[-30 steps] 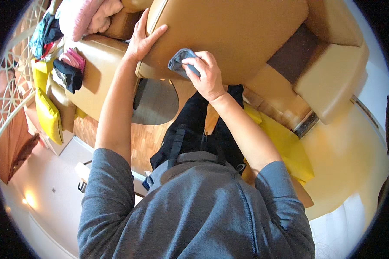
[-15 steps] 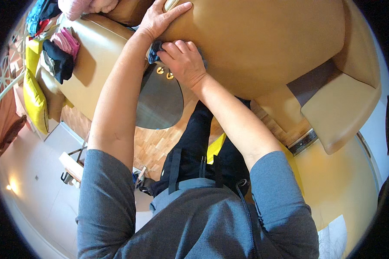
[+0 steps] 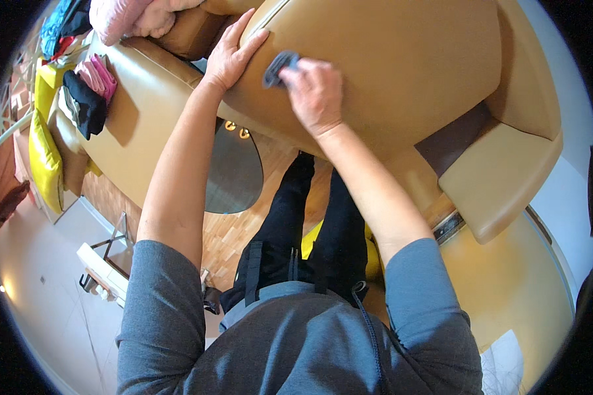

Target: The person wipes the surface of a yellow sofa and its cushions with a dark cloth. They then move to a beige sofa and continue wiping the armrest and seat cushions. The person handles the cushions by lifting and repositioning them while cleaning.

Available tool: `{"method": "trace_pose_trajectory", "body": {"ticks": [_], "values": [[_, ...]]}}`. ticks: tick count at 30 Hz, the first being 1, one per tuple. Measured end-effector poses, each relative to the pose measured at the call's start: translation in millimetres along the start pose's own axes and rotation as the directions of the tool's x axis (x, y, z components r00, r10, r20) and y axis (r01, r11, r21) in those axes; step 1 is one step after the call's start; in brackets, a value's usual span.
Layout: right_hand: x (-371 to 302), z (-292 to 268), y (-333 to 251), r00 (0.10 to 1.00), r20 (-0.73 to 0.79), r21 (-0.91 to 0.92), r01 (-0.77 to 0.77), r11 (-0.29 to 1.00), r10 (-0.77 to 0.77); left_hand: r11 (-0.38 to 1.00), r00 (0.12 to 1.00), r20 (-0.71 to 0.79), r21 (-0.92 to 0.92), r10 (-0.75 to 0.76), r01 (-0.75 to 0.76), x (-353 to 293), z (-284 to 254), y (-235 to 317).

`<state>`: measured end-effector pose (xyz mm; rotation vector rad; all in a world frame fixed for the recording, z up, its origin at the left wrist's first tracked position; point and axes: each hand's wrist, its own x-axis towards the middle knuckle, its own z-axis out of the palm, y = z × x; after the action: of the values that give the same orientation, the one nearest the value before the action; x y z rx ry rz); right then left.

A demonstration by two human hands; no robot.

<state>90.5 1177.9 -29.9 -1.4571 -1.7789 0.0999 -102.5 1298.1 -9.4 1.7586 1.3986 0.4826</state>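
A tan leather-like sofa cushion (image 3: 402, 59) spreads out in front of me. On its upper left edge lies my left hand (image 3: 229, 60), palm down with the thumb spread from the fingers. My right hand (image 3: 317, 97), slightly blurred by motion, is closed on a crumpled dark blue-grey cloth (image 3: 275, 71). The cloth is against the cushion's surface, a little to the right of my left hand. Part of it is hidden under the fingers.
Folded dark clothes (image 3: 89, 105) and pink cloths (image 3: 99, 78) lie on the left sofa section. Beyond them is a yellow pillow (image 3: 45, 158). A dark rounded tabletop (image 3: 234, 174) with small gold-coloured items stands below the cushion. A pink fluffy bundle (image 3: 148, 18) lies far left.
My right hand has moved right with the cloth, from the cushion's near edge onto its top. The left hand stays on the edge. The whole view has shifted slightly.
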Motion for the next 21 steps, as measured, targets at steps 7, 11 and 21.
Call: {"method": "trace_pose_trajectory", "body": {"ticks": [7,11,21], "values": [[47.6,-26.8,12.0,0.994,-0.068,0.130,0.097,0.987,-0.088,0.999,0.997,-0.071,0.017,0.038,-0.037,-7.2,-2.3,4.5],[100.9,-19.5,42.3,0.972,-0.229,-0.026,-0.049,0.998,0.041,0.987,0.996,-0.094,0.162,0.000,0.015,-14.3,-0.8,26.8],[110.9,-58.8,64.0,0.989,-0.144,0.065,0.032,0.997,-0.022,0.943,0.947,-0.306,0.276,-0.097,0.185,-29.1,16.0,41.1]]}}
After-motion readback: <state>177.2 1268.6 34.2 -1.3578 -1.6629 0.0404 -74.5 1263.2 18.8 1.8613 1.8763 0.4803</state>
